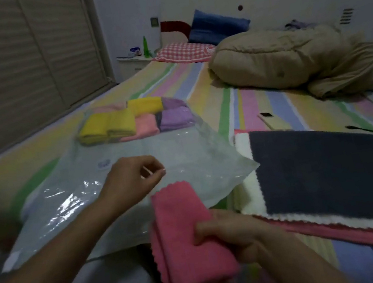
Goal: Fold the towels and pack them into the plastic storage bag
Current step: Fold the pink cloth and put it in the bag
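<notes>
Towels (331,167), three, are stacked at right; one folded pink towel (185,246) is clamped in the right hand (232,234); left hand (130,182) is curled over one plastic bag (182,151), grip unclear.

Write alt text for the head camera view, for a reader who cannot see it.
A right hand grips a folded pink towel while the left hand hovers over a clear plastic storage bag on a striped bed. Folded yellow, pink and purple towels lie inside the bag's far end; a flat navy towel lies to the right.
</notes>
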The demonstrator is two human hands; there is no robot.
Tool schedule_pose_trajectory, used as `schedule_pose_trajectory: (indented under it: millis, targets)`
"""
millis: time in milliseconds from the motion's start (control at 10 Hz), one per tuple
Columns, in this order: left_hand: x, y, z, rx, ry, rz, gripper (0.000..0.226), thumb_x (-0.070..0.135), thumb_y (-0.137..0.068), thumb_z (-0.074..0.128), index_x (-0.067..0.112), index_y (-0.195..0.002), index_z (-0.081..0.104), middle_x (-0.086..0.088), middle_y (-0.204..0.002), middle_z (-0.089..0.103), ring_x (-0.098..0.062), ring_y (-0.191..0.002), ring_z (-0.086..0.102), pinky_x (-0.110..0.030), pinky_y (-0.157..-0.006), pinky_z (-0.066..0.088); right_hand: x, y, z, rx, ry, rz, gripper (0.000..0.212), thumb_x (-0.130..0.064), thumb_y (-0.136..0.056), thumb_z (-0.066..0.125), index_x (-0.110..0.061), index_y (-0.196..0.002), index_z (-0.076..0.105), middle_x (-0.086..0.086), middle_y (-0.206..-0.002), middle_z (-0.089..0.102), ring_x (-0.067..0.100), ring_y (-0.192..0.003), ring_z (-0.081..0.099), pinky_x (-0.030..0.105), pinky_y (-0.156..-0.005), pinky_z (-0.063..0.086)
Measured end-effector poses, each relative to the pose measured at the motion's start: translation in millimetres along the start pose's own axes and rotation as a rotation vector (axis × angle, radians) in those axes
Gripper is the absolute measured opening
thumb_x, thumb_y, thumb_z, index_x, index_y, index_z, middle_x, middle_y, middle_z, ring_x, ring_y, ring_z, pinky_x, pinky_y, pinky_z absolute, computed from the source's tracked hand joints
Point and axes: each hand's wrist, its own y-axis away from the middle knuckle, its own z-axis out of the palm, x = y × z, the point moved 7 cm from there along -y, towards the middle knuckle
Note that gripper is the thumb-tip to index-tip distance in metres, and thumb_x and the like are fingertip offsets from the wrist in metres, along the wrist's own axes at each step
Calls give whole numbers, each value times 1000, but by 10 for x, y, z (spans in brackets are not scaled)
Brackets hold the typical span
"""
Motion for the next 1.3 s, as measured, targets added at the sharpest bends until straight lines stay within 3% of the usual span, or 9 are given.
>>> schedule_pose_trajectory:
  millis: [200, 400, 500, 600, 800, 900, 1000, 1200, 1300]
  targets:
    - [304, -174, -265, 16, 4, 120, 19, 44, -74, 64, 27, -78, 75, 12, -69, 71, 2, -62, 64, -24, -61, 53, -66, -272, 201, 12, -331, 98, 34, -4, -79, 56, 4, -112, 59, 25, -90, 68, 33, -71, 67, 39, -68, 59]
    - [520, -305, -450, -35, 109, 221, 17, 39, -77, 67, 25, -79, 76, 12, -69, 71, 0, -65, 65, -22, -56, 51, -811, -962, -335, 434, -73, -176, 14, -10, -88, 58, -7, -100, 65, 16, -98, 66, 27, -91, 64, 37, -78, 55]
    - [457, -406, -478, -224, 385, 166, 11, 33, -81, 74, 23, -84, 76, 9, -76, 73, -2, -71, 67, -10, -55, 45, -1125, -1303, -547, 421, -205, -245, 39, -2, -95, 45, 8, -133, 45, 33, -118, 57, 20, -67, 60, 26, -57, 54]
    - [82, -595, -453, -371, 647, 5, 38, 43, -79, 60, 10, -94, 74, -6, -89, 75, -13, -75, 70, -21, -58, 51, -1351, -1827, -723, 325, -280, -325, 38, -13, -91, 56, 0, -126, 53, 25, -110, 62, 28, -75, 67, 34, -64, 57]
    - [-1808, -1100, -664, 112, 226, -172, 20, 42, -89, 61, 27, -91, 74, 13, -95, 73, 2, -91, 64, -16, -80, 47, -1787, -2835, -741, 357, -265, -260, 34, -15, -73, 66, -7, -106, 62, 22, -117, 64, 38, -104, 64, 57, -92, 50]
    - [-2492, -1151, -543, 79, 15, -41, 44, 68, -83, 48, 37, -107, 69, 24, -123, 62, 5, -115, 55, -32, -98, 44, -1999, -3310, -863, 395, -114, -189, 16, -14, -84, 60, -9, -99, 61, 15, -94, 65, 29, -78, 64, 38, -67, 57]
    - [-2877, -1126, -276, -6, -56, -3, 56, 70, -86, 38, 42, -132, 52, 26, -145, 41, 3, -136, 36, -37, -113, 28, -2178, -3714, -1103, 466, 44, -160, 11, -18, -85, 62, -12, -94, 61, 8, -86, 62, 23, -75, 60, 34, -66, 52]
    - [-3069, -992, 147, -10, -25, 61, 57, 65, -89, 41, 39, -140, 44, 21, -154, 28, -3, -144, 22, -35, -115, 17, -2379, -4220, -1419, 518, 227, -251, 53, -22, -52, 79, -6, -102, 70, 15, -95, 73, 28, -92, 69, 49, -85, 56]
    - [-3074, -978, 171, -4, -57, 60, 59, 62, -88, 45, 38, -142, 42, 18, -154, 28, -5, -144, 21, -35, -116, 15, -2461, -4193, -1380, 508, 361, -203, 27, -27, -74, 76, -11, -93, 67, 4, -85, 69, 19, -75, 66, 34, -68, 56]
